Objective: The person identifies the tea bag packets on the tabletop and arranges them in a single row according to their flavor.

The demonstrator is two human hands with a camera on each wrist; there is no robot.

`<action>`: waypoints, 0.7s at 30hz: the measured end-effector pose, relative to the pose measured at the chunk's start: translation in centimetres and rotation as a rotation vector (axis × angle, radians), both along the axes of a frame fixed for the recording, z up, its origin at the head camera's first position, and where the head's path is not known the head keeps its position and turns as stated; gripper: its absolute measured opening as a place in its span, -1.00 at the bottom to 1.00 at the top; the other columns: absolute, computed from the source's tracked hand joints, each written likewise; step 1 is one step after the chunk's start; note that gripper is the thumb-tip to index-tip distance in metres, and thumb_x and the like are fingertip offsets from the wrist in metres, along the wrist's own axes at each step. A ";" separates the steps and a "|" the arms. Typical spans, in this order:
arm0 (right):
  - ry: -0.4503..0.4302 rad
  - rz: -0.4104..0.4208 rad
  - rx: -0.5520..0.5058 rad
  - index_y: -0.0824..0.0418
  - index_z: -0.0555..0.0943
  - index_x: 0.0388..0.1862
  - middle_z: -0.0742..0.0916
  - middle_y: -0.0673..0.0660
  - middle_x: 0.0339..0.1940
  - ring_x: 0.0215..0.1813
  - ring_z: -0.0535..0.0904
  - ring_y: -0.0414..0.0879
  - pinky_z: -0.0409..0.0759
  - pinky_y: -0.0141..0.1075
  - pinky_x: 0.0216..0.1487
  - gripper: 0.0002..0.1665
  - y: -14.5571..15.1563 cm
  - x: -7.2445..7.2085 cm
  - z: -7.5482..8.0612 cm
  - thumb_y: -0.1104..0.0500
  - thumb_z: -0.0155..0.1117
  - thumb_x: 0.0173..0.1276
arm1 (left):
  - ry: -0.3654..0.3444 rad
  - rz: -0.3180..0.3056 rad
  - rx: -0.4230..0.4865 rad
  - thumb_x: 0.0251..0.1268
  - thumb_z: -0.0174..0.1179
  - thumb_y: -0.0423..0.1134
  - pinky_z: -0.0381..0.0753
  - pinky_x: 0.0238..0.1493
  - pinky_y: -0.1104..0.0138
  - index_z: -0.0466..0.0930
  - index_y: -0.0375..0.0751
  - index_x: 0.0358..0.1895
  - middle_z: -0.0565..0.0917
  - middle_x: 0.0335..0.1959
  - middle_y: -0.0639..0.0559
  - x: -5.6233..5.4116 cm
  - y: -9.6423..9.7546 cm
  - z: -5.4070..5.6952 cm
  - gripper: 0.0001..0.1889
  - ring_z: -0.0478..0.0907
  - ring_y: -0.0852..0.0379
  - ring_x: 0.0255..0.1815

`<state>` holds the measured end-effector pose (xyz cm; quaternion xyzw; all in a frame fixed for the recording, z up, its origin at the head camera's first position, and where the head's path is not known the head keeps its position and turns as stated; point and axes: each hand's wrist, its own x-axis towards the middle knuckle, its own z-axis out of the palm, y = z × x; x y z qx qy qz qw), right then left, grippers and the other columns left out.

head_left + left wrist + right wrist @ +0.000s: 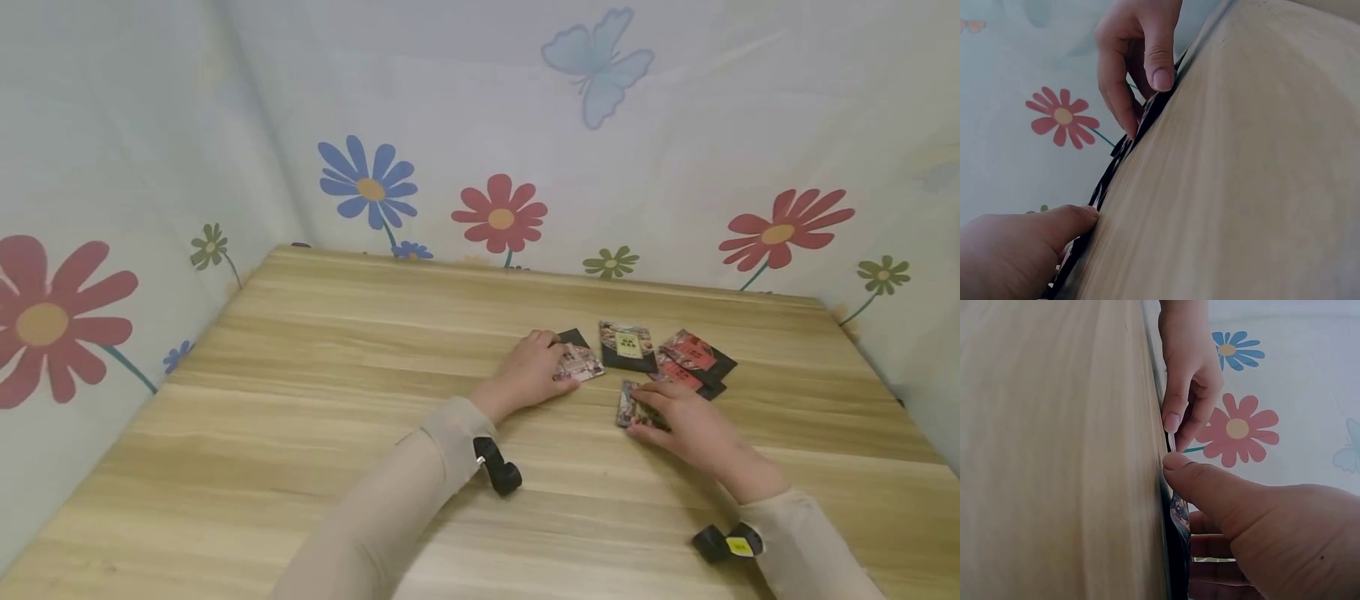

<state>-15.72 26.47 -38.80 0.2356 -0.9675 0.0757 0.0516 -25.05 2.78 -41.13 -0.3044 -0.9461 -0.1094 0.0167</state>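
Observation:
My left hand (531, 368) holds a flat packet (582, 365) with a pale pink printed front and a black end, its thumb along the near edge and fingers over the far side. To its right, my right hand (686, 419) grips a second packet (627, 406) with a colourful printed front, much of it hidden under the fingers. In the right wrist view the left thumb and fingers pinch a thin pale packet edge (1172, 441). The left wrist view shows the right hand (1141, 56) with thumb and fingers on either side of a dark packet edge.
Just beyond the hands lies a black packet (628, 346) with a yellow label. Two overlapping packets with red labels (693, 353) sit right of it, close to the right hand. The wooden table (300, 375) meets a flower-printed cloth (450, 108) at the back and sides.

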 end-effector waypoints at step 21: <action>-0.028 -0.020 0.019 0.29 0.57 0.19 0.62 0.35 0.16 0.26 0.46 0.35 0.46 0.21 0.23 -0.35 -0.2 0.1 0.2 -0.09 0.34 0.24 | -0.050 -0.092 -0.057 0.34 0.10 0.05 0.24 0.49 0.21 0.40 -0.10 0.35 0.41 0.34 -0.14 1.4 -3.3 1.1 -0.44 0.30 -0.02 0.40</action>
